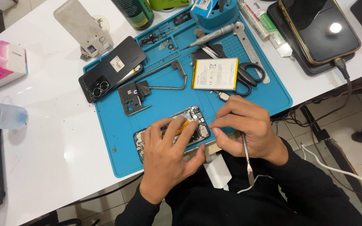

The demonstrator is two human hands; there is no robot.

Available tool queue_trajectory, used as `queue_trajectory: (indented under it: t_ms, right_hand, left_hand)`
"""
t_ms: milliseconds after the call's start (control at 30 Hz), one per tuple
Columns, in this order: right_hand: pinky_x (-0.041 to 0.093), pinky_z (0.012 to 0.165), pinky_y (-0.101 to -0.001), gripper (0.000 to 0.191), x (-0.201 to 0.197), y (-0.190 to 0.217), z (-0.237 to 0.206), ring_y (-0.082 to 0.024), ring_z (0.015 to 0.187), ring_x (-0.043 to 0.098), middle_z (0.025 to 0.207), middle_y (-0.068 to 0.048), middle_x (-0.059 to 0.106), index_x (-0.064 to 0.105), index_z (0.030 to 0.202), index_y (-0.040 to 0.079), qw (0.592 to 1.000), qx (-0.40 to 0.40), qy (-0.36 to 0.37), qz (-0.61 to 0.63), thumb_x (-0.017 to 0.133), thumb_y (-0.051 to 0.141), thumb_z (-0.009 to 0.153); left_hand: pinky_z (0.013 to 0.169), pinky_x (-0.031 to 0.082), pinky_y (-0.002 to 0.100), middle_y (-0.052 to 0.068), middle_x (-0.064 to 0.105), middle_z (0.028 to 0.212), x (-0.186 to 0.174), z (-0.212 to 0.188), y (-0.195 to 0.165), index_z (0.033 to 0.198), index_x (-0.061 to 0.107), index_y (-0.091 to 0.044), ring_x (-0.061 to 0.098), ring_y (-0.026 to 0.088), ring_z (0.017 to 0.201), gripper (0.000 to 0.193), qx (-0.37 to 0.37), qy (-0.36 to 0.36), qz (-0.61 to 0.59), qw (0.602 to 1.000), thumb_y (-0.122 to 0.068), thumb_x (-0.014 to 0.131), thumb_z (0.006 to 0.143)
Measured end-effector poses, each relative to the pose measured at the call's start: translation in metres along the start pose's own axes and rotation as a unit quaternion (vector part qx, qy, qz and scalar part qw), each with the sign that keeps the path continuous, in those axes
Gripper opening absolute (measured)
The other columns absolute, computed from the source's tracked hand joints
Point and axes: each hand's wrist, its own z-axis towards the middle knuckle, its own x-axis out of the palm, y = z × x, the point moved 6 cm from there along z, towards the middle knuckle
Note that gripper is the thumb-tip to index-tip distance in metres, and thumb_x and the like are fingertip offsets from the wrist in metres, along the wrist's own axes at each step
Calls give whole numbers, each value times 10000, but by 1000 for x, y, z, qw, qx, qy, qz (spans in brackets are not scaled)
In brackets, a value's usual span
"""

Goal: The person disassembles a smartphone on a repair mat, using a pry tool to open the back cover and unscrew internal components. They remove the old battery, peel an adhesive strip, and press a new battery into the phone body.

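An opened phone body with bare circuit boards lies at the near edge of a blue work mat. My left hand rests flat on it, fingers over an orange strip inside. My right hand pinches at the phone's right end and grips a thin metal spudger that points down toward my lap. A white-and-yellow battery lies on the mat above the phone. A black back cover and a grey inner frame piece lie to the upper left.
Scissors, a screwdriver, a metal ruler and a blue parts cup sit at the mat's far side. A second phone on a cable lies top right. A pink tissue pack, plastic bottle and green can stand nearby.
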Motion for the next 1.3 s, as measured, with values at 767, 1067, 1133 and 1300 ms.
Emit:
queue_trajectory:
  t_ms: [767,1067,1133,1300]
  right_hand:
    - [474,623,-283,80,-6,-12,7,-176,727,630,834,-68,680,737,854,18,1000,17,5,-9,749,22,775]
    - [460,607,-271,62,-11,-25,6,-161,706,621,813,-66,673,741,839,27,999,25,-4,-21,729,18,778]
    - [450,604,-269,56,-12,-26,5,-154,704,613,814,-68,671,741,843,25,999,27,-5,-23,726,22,789]
    - [425,581,-257,43,-12,-30,3,-131,682,593,800,-61,668,745,837,30,999,34,-3,-24,724,37,801]
  left_hand:
    - [976,445,466,43,662,1233,9,2,-4,1233,696,-81,589,308,1135,472,32,-73,39,996,-297,770,819]
    - [988,449,452,71,660,1225,18,7,2,1184,683,-64,597,309,1146,462,5,-91,-16,996,-324,786,816]
    - [999,446,456,77,654,1238,20,6,2,1193,684,-61,590,313,1159,472,7,-95,-11,995,-338,780,823]
    - [1020,426,481,99,638,1289,24,3,-1,1181,702,-113,542,337,1204,439,17,-106,40,993,-390,738,842]
